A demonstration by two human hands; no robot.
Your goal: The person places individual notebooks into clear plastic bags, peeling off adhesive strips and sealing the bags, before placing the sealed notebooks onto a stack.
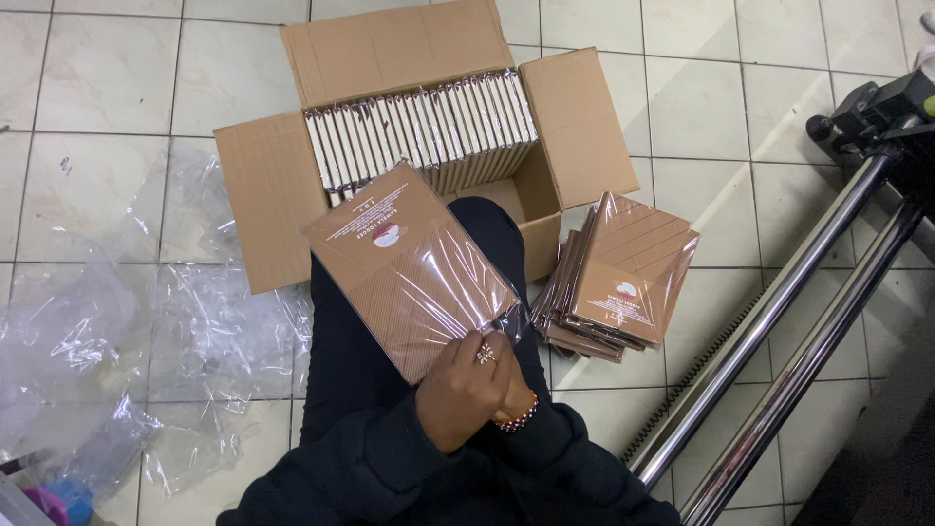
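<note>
Left hand [466,385] curled in front of the body, knuckles up, ring on one finger; right hand [513,401] tucked behind it, bracelet at wrist; dark sleeves.

tan ribbed book [409,268] in shiny clear wrap, matching tan stack [623,278], plain brown cardboard box [278,195], cream page edges [429,127], pale grey tiles [107,73], dark sleeves [390,458]

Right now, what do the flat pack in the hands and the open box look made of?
Flat pack: brown card, apparently ribbed, under clear glossy film; streaky glare shows it. Open box: matte brown corrugated cardboard, going by the flaps' faint ribbing. Left hand pinches the film's corner.
</note>
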